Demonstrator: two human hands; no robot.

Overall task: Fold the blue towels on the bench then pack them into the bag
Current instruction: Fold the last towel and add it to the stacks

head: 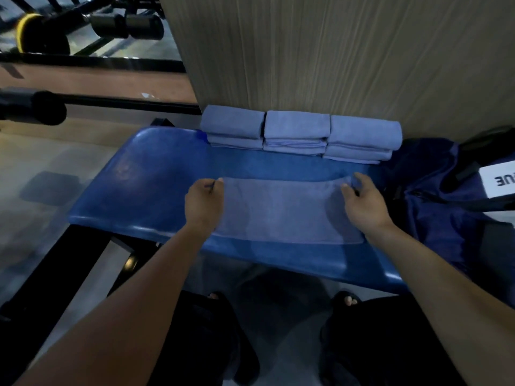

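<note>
A light blue towel [281,210] lies flat across the blue bench [133,190], folded into a wide rectangle. My left hand [204,203] pinches the towel's far left corner. My right hand [362,203] pinches its far right corner. Behind it, three stacks of folded blue towels [296,130] stand in a row against the wall. A dark navy bag [446,207] sits at the bench's right end, touching the towel's right side; its opening is not visible.
A wooden wall panel [334,51] rises right behind the stacks. Black gym bars [111,100] and weights [128,25] stand to the left and far left. A white label [501,179] lies on the bag. My feet in black sandals [345,302] are under the bench's front edge.
</note>
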